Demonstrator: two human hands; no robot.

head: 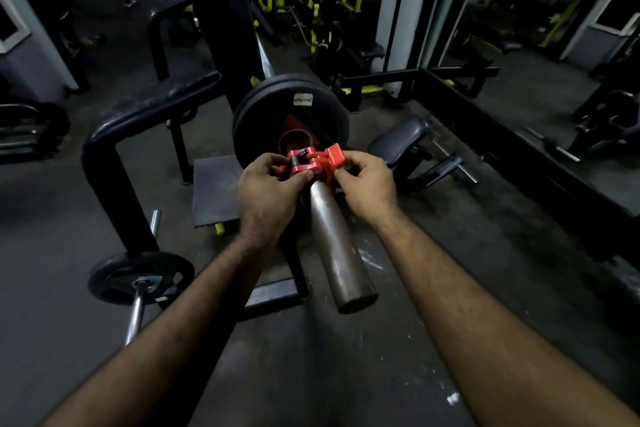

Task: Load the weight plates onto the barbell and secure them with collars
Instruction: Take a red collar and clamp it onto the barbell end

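A steel barbell sleeve [341,250] points toward me in the middle of the view. Two black weight plates [266,111] sit on it at its far end. A red clamp collar [313,163] is around the sleeve just in front of the plates, its lever flap standing out to the right. My left hand [266,194] grips the collar's left side with thumb and fingers. My right hand [367,184] pinches the collar's right side at the lever. The lower part of the collar is hidden behind my fingers.
A black bench frame [114,156] curves along the left. Another bar with a small black plate [138,277] lies on the floor at lower left. A padded seat [398,139] stands to the right, a black floor rail [519,149] beyond it. Gym machines fill the background.
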